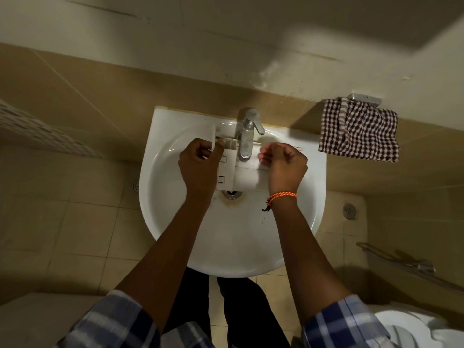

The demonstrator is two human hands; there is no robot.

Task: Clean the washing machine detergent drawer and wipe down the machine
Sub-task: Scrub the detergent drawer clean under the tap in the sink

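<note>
The white plastic detergent drawer [238, 172] lies across the bowl of a white washbasin [226, 242], under the chrome tap [247, 136]. My left hand [200, 164] grips the drawer's front panel end at the left, fingers curled round its edge. My right hand [285, 164], with an orange thread band at the wrist, is curled at the drawer's right end; whether it holds the drawer or a small thing is hard to tell. The drain [232, 194] shows just below the drawer.
A checked brown-and-white cloth [359, 129] hangs from a wall bracket right of the basin. A toilet [414, 327] is at the bottom right, with a metal rail [401, 262] above it. Floor drains sit at both sides of the basin on the tan tiles.
</note>
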